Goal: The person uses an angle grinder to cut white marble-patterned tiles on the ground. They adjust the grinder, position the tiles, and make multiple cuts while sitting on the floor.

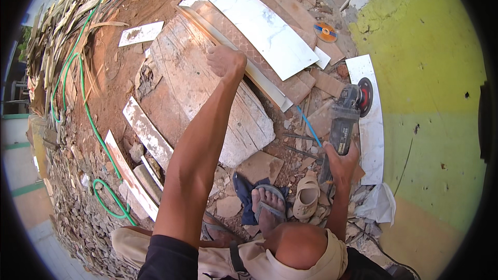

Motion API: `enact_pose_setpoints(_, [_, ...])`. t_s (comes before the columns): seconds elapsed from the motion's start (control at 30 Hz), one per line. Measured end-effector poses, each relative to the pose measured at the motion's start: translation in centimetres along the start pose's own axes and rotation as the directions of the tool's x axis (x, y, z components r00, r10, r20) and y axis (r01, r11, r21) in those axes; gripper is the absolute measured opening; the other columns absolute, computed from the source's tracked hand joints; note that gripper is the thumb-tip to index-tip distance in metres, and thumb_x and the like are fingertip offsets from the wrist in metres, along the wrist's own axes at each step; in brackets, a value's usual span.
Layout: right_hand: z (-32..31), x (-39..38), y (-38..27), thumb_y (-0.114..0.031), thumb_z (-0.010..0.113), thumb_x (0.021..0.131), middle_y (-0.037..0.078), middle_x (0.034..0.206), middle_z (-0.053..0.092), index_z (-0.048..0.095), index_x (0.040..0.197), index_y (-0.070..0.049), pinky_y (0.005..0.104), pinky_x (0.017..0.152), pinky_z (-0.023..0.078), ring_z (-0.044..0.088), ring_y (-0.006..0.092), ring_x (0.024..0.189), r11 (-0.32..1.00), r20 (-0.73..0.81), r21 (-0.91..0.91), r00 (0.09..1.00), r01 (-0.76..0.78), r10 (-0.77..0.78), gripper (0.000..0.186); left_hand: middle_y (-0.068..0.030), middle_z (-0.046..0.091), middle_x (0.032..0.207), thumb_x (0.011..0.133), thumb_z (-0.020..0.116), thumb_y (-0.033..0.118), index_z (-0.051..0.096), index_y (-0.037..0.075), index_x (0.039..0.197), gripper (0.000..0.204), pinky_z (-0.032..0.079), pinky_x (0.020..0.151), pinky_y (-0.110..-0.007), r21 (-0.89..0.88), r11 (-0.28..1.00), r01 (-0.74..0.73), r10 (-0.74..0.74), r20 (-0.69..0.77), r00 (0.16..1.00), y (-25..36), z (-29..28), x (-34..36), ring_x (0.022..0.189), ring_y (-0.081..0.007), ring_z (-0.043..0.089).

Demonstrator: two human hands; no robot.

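Note:
My left hand [226, 61] reaches forward with its fingers curled over the upper edge of a narrow tile strip [268, 91]. The strip rests along the right side of a scored, dusty concrete slab [244, 132]. In my right hand [343, 166] is a black angle grinder [341, 130], gripped by its body. The grinder's dark, red-centred disc [365, 97] is raised at the right, away from the strip. Just right of the strip, a large white marbled tile [264, 31] lies over brown tile pieces [228, 28].
A white tile [369, 148] leans by the yellow-green wall [425, 78]. An orange cutting disc [325, 32] lies farther off. Tile offcuts [148, 129], a green hose [85, 93] and wood scraps [57, 31] are left. A clog [306, 197] sits beside my sandalled foot; a cord [381, 249] runs right.

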State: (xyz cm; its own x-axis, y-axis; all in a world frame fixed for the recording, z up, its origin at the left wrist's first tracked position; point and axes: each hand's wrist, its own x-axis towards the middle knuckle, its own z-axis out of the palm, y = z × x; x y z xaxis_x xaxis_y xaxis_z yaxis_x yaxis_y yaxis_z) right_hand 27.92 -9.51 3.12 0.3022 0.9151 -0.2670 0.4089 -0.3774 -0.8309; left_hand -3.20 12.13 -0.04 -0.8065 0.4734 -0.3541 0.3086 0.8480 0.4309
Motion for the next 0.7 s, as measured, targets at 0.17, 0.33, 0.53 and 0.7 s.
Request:
enact_pose_setpoints(0.17, [-0.2,-0.1,-0.1,-0.012,0.078,0.078,0.006,0.086,0.068,0.065,0.099,0.002,0.0326,0.071,0.051,0.062,0.0139,0.074,0.999,-0.006,0.033,1.000,-0.017,0.017,0.028,-0.0260,0.067,0.115,0.086,0.074,0.011,0.049,-0.011,0.123,0.050,0.062,0.081,-0.041,-0.047,0.997,-0.056,0.053,-0.057,0.997,0.8,-0.3,0.9,0.104,-0.0363,0.071])
enact_pose_setpoints(0.33, [-0.7,-0.1,0.6,-0.011,0.078,0.078,0.005,0.085,0.067,0.065,0.099,0.001,0.0310,0.069,0.051,0.061,0.0132,0.072,0.996,-0.023,0.078,0.999,-0.030,0.032,0.028,-0.0285,0.066,0.118,0.085,0.071,0.004,0.042,-0.014,0.134,0.060,0.063,0.082,-0.040,-0.231,0.973,0.024,-0.010,0.064,0.998,-0.2,-0.3,1.2,0.105,-0.0372,0.070])
enact_pose_setpoints(0.53, [-1.1,-0.1,0.4,-0.011,0.078,0.078,0.005,0.087,0.068,0.065,0.099,0.001,0.0301,0.070,0.051,0.061,0.0126,0.075,0.996,-0.012,0.078,0.999,-0.049,0.050,0.028,-0.0300,0.057,0.133,0.089,0.063,-0.001,0.033,-0.011,0.142,0.061,0.060,0.090,-0.041,-0.257,0.965,0.050,-0.042,0.034,0.999,0.1,1.7,-0.8,0.116,-0.0364,0.065])
enact_pose_setpoints(0.7, [-1.8,-0.2,-0.3,-0.012,0.078,0.079,0.005,0.089,0.068,0.065,0.100,0.001,0.0300,0.072,0.051,0.061,0.0129,0.076,0.996,-0.042,0.077,0.998,-0.043,0.046,0.028,-0.0306,0.053,0.138,0.092,0.057,-0.002,0.029,-0.011,0.144,0.060,0.056,0.098,-0.038,-0.353,0.924,0.143,-0.098,0.142,0.985,1.6,3.2,-1.9,0.120,-0.0355,0.062])
